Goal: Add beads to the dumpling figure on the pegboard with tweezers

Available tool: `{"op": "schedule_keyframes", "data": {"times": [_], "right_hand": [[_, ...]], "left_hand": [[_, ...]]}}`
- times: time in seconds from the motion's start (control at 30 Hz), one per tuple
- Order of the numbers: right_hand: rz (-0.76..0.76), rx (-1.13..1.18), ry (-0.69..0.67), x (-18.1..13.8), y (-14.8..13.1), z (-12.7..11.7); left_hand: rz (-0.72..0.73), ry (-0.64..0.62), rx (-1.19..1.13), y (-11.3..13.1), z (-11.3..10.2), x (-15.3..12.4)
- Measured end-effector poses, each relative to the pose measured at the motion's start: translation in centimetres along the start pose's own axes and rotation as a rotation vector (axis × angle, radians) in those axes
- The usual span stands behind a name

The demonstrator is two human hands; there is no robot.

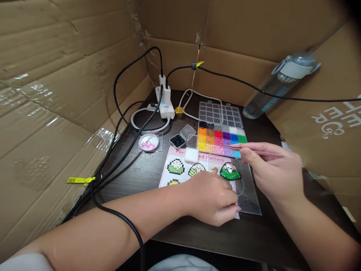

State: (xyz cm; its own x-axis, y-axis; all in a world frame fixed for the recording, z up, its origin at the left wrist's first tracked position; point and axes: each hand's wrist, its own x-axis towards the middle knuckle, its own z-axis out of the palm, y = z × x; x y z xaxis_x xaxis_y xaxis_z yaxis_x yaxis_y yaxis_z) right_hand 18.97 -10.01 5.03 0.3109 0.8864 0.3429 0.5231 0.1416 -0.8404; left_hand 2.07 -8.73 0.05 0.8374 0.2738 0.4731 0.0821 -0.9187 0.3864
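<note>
My right hand (278,175) grips pink tweezers (262,151); their tips reach over the pink compartments of a divided bead box (210,139), filled with small beads sorted by colour. My left hand (213,197) lies with curled fingers across the printed bead pattern sheet (175,156) and the edge of a clear pegboard (252,195). Whatever is in its fingers is hidden. Just beyond that hand, a bead design (230,171) in green, black, white and pink sits on the pegboard.
A white dish (148,142) of pink and white beads, a box of black beads (177,141) and a box of white beads (191,154) stand leftward. Behind are a power strip (166,109) and a water bottle (278,90). A black cable (121,216) crosses my left forearm. Cardboard walls surround the table.
</note>
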Motion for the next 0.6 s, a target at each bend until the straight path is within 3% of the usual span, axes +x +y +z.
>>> {"op": "schedule_keyframes", "data": {"times": [0.27,0.6], "right_hand": [[0.07,0.127,-0.213,-0.6,-0.5,4.4],[0.099,0.163,-0.251,-1.1,0.9,5.5]], "left_hand": [[0.021,0.037,-0.001,0.1,0.1,-0.1],[0.026,0.029,-0.008,0.0,0.5,-0.2]]}}
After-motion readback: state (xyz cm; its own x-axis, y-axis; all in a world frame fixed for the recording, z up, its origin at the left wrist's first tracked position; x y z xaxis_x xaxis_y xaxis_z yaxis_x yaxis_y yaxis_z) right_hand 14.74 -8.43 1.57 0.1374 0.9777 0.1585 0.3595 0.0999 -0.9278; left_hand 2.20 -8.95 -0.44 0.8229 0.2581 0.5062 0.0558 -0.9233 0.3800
